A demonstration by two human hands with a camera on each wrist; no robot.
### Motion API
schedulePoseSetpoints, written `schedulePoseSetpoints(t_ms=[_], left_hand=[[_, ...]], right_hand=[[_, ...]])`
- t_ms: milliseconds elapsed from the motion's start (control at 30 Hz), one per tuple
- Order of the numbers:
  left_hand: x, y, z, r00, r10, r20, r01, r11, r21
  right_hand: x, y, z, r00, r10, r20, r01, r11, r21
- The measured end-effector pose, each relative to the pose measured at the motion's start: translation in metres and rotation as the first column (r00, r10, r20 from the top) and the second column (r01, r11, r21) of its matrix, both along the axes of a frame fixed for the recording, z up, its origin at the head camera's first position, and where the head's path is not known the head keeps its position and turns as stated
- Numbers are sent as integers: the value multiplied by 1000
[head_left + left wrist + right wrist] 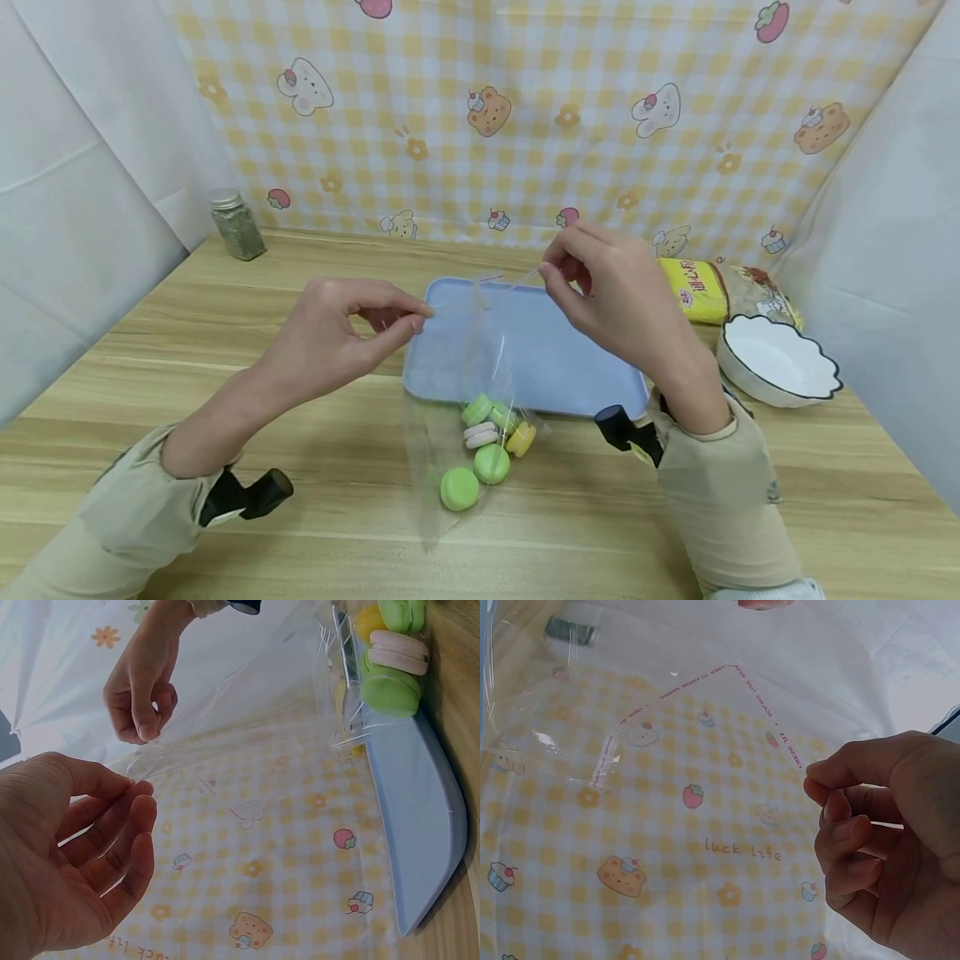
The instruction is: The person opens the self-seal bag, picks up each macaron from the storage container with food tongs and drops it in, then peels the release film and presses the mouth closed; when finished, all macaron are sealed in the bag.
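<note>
A clear plastic bag (429,467) hangs between the hands, with several macarons (491,463) in green, pale pink and yellow gathered toward its bottom. My left hand (337,329) pinches the bag's upper edge between thumb and index finger, the other fingers loosely bent. Higher up and to the right, my right hand (611,287) pinches the end of a thin strip. In the right wrist view this strip (686,688) carries red print and runs in a bent line from the bag to the fingertips. Behind the bag lies a light blue tray (577,358), partly seen through the film.
To the right stand a white scalloped bowl (753,379) with a dark rim and a yellow food packet (693,292). A lidded glass jar (238,227) of dried herbs is at the back left. A checked cloth (450,167) hangs behind the wooden table (337,517).
</note>
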State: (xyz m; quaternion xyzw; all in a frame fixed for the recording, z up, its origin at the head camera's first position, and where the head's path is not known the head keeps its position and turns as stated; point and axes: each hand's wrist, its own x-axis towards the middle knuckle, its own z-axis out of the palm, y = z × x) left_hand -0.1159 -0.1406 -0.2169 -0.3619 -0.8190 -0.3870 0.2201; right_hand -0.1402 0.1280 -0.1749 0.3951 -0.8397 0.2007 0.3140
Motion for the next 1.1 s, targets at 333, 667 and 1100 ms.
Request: schedulePoseSetpoints(t_ms=[333, 667, 1100], left_hand=[[0, 0, 0, 1000, 8, -8, -8, 1000, 0], [-1, 0, 0, 1000, 10, -6, -10, 1000, 0], [-1, 0, -1, 1000, 20, -19, -20, 1000, -9]], right_hand=[[0, 2, 2, 1000, -11, -11, 11, 1000, -6], [0, 5, 3, 1000, -24, -8, 24, 1000, -4], [1, 10, 6, 999, -33, 2, 33, 999, -16]])
